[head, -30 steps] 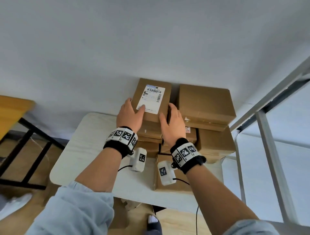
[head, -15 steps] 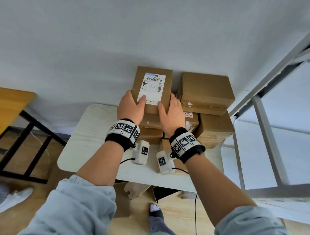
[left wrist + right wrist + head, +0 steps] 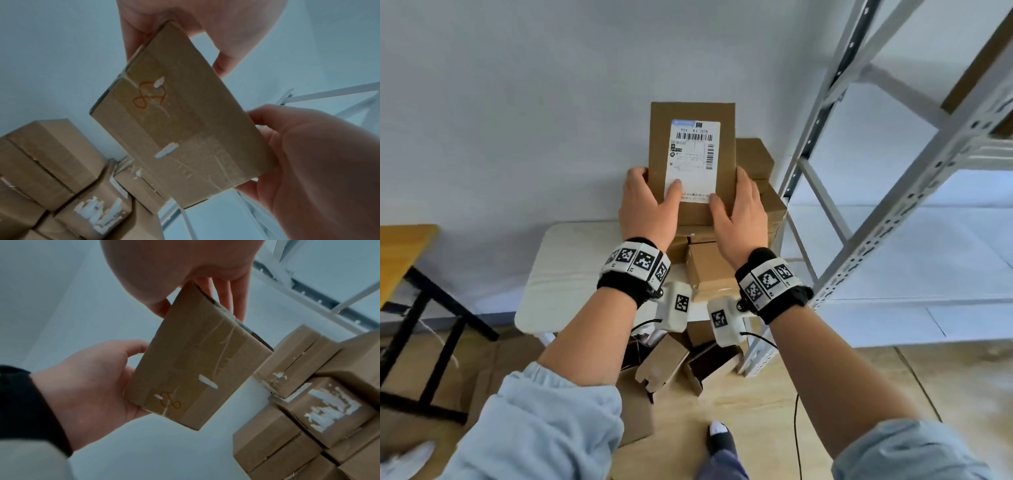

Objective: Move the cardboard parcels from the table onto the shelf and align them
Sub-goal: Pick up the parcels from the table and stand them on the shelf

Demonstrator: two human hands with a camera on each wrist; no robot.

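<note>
Lifted off the stack point(image 3: 763, 205) on the bench point(image 3: 571, 267), labelled parcel point(image 3: 691, 161) gripped at both sides by left hand point(image 3: 647, 205) and right hand point(image 3: 739, 212), steadied for the shelf point(image 3: 893, 219) at right.

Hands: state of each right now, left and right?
Left hand: grips the left side of the labelled parcel, thumb on its top.
Right hand: grips the right side of the same parcel, lifted clear of the stack.

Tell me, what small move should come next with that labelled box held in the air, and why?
Probably swing it right toward the shelf. Both the left hand and the right hand already grip the labelled parcel by its sides, lifted clear above the stacked parcels on the table, so only carrying remains.
</note>
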